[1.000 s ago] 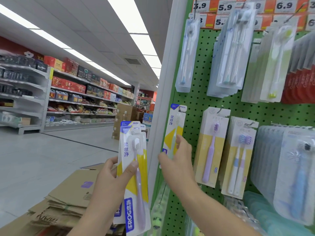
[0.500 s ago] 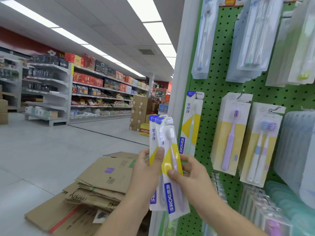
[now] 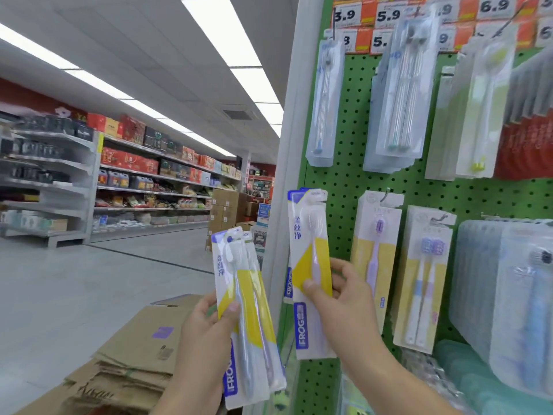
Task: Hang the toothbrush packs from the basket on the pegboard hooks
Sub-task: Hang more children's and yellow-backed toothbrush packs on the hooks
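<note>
Single head-worn wide-angle view, looking forward and slightly upward from close range: the green perforated pegboard (image 3: pixel 356 181) is filling the right half, while a long shop aisle with grey product shelves (image 3: pixel 74 181) is receding at left.

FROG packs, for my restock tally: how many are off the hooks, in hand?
3 visible: two in the left hand, front pack, rear pack; one raised pack in the right hand. More may hide behind.

Two hands (image 3: pixel 206 322), three yellow FROG toothbrush packs (image 3: pixel 309 265) held, one flattened cardboard stack (image 3: pixel 131 363).
</note>
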